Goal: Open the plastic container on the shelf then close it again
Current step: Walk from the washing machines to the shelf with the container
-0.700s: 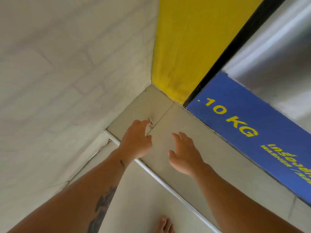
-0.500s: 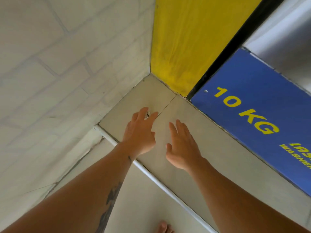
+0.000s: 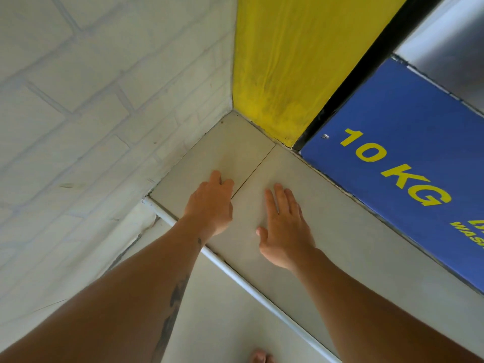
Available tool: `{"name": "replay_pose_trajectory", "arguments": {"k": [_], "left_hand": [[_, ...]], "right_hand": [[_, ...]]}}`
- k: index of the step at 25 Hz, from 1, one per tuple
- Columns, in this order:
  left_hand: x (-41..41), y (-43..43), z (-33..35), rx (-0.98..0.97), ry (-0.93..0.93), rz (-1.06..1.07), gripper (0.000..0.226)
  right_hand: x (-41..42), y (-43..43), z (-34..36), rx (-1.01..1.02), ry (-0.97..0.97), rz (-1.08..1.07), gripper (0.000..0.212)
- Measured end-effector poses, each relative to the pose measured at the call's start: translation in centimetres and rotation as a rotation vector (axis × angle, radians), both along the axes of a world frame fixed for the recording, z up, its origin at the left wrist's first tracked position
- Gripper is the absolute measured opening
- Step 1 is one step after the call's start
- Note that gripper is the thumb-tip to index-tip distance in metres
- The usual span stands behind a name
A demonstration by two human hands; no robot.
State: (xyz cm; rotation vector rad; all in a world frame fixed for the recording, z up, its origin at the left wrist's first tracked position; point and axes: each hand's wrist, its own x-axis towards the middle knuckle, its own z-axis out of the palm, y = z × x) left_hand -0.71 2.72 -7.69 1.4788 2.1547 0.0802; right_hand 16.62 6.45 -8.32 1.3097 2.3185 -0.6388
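No plastic container or shelf shows in the head view. Both my arms reach forward over a raised tiled ledge (image 3: 340, 231) in a corner. My left hand (image 3: 209, 205) hovers over the seam between two ledge tiles, back of the hand up, fingers loosely extended and holding nothing. My right hand (image 3: 284, 226) is beside it to the right, palm down, fingers spread, also holding nothing. Whether either hand touches the tile I cannot tell.
A white brick wall (image 3: 78, 113) stands on the left, a yellow panel (image 3: 288, 61) behind the corner. A blue machine front (image 3: 406, 166) marked "10 KG" borders the ledge on the right. A white edge strip (image 3: 235, 273) fronts the ledge. My toes (image 3: 260, 357) show on the floor.
The view has tilted so the corner sits lower in frame. Both hands have moved slightly forward over the ledge, and their fingers have straightened out.
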Motion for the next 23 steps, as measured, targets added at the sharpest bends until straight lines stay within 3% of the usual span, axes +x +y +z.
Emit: {"name": "replay_pose_trajectory", "arguments": {"k": [2, 4, 6, 14, 23], "left_hand": [[0.0, -0.4, 1.5, -0.067, -0.26, 0.296, 0.02], [0.0, -1.3, 4.2, -0.1, -0.652, 0.67, 0.02], [-0.4, -2.6, 7.7, -0.098, -0.85, 0.791, 0.026], [-0.9, -10.3, 22.9, -0.02, -1.09, 0.979, 0.033], [0.1, -22.0, 47.7, 0.117, -0.845, 0.75, 0.035]], "right_hand": [[-0.4, 1.0, 1.5, -0.091, -0.032, -0.015, 0.082], [-0.8, 1.7, 3.7, -0.2, -0.037, -0.085, 0.075], [-1.0, 0.8, 6.3, -0.246, -0.009, -0.135, 0.07], [-1.8, -7.5, 20.0, -0.17, 0.16, -0.154, 0.064], [0.0, -16.3, 44.7, -0.09, 0.228, -0.085, 0.057]]}}
